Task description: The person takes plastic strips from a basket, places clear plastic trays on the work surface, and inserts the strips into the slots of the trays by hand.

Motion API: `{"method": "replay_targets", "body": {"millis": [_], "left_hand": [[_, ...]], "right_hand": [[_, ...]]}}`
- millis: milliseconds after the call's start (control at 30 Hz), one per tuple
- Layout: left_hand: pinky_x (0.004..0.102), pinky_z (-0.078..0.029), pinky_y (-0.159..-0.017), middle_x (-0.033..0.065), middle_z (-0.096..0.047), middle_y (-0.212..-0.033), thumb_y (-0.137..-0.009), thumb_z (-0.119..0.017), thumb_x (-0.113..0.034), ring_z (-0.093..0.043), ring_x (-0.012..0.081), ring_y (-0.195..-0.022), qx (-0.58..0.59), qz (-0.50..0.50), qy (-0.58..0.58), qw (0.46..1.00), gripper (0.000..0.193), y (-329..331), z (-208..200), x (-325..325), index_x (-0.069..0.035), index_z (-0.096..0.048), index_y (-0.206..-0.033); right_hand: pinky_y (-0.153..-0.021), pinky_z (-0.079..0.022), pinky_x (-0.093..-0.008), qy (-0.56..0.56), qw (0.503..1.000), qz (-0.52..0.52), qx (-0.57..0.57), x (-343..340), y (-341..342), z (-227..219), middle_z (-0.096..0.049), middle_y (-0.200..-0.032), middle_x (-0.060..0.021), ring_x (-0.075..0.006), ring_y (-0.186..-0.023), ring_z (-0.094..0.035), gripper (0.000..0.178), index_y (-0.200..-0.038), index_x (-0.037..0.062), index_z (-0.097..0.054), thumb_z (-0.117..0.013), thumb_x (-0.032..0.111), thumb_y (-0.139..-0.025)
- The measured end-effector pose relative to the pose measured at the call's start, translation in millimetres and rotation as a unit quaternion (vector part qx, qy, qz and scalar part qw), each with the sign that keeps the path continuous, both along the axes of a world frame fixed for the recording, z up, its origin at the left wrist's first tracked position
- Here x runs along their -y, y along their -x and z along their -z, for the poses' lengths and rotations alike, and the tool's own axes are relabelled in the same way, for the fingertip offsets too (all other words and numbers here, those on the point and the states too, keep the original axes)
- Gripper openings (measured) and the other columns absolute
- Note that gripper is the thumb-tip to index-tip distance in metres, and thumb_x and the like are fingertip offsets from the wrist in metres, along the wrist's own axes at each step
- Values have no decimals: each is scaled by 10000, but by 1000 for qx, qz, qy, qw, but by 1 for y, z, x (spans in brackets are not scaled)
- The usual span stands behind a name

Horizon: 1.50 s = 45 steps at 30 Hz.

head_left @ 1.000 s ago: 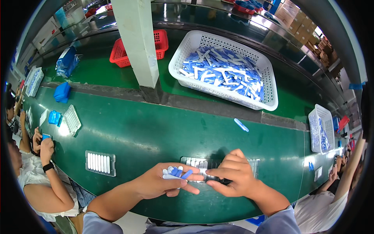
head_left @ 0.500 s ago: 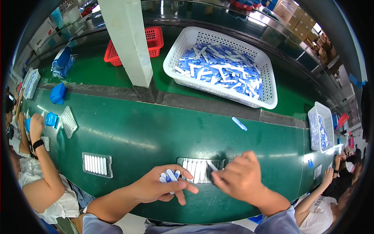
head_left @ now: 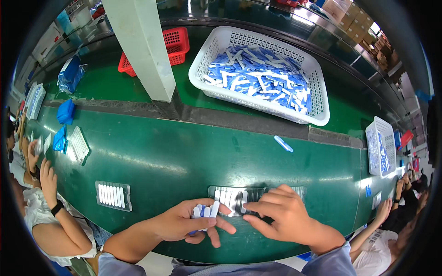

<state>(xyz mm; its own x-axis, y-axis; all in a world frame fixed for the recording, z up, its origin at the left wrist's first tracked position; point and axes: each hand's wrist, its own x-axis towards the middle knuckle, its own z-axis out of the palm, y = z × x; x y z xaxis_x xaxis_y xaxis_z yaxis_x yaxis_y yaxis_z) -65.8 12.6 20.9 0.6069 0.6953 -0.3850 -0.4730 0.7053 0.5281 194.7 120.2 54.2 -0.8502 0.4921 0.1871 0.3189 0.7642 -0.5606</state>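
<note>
My left hand (head_left: pixel 186 221), palm up, holds a bunch of small flat round-ended sticks (head_left: pixel 206 211), white and blue. Just to its right lies a clear plastic tray (head_left: pixel 263 193) with white sticks (head_left: pixel 225 198) side by side in its left part. My right hand (head_left: pixel 281 212) reaches over the tray from the right. Its thumb and index finger are at the lower end of one white stick (head_left: pixel 244 198), which lies in the tray beside a dark gap in the row. The right hand hides part of the tray.
A second clear tray (head_left: pixel 113 195) with a row of white sticks lies to the left. Beyond the ledge stand a white basket (head_left: pixel 199 69) full of blue and white sticks and a red basket (head_left: pixel 179 43) behind a post (head_left: pixel 147 50). A loose blue stick (head_left: pixel 283 143) lies ahead. Co-workers sit either side.
My right hand has come lower and left, bringing its tilted white stick down into line with the row in the tray. The left hand keeps its bunch. A co-worker's hand at left has moved.
</note>
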Motion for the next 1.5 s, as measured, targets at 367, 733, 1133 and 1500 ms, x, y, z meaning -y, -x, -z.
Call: {"method": "replay_targets", "body": {"millis": [367, 733, 1133, 1500], "left_hand": [[196, -388, -453, 108, -741, -1130, -1047, -580, -166, -728, 123, -771, -161, 52, -64, 983, 295, -21, -3, 7, 9, -599, -1285], [199, -344, -430, 164, -738, -1059, -1074, -519, -150, -632, 85, -611, -102, -13, -42, 994, 298, -12, -3, 7, 3, -605, -1315], [200, -367, -426, 101, -756, -971, -1038, -610, -171, -642, 73, -592, -182, -22, -53, 982, 235, -20, -6, 7, 10, -677, -1172], [190, -365, -437, 127, -760, -1054, -1042, -574, -106, -647, 71, -604, -186, -34, -64, 980, 258, -22, -7, 6, 20, -670, -1246]], "right_hand": [[-576, -438, -279, 324, 934, 83, -129, 7, 7, -2, -659, -684, -17, -118, -553, -546, 100, -914, 63, -784, -815, 59, -819], [-553, -443, -265, 303, 913, 107, -250, -2, 0, 15, -674, -721, -30, -106, -570, -553, 147, -973, 40, -763, -756, -13, -836], [-557, -468, -302, 303, 936, 63, -170, 16, 5, 13, -646, -724, -52, -156, -596, -584, 195, -1109, 32, -724, -676, 35, -920], [-515, -406, -212, 435, 860, 162, -212, 7, 2, 27, -690, -713, -7, -13, -608, -539, 76, -924, -5, -752, -723, 64, -939]]}}
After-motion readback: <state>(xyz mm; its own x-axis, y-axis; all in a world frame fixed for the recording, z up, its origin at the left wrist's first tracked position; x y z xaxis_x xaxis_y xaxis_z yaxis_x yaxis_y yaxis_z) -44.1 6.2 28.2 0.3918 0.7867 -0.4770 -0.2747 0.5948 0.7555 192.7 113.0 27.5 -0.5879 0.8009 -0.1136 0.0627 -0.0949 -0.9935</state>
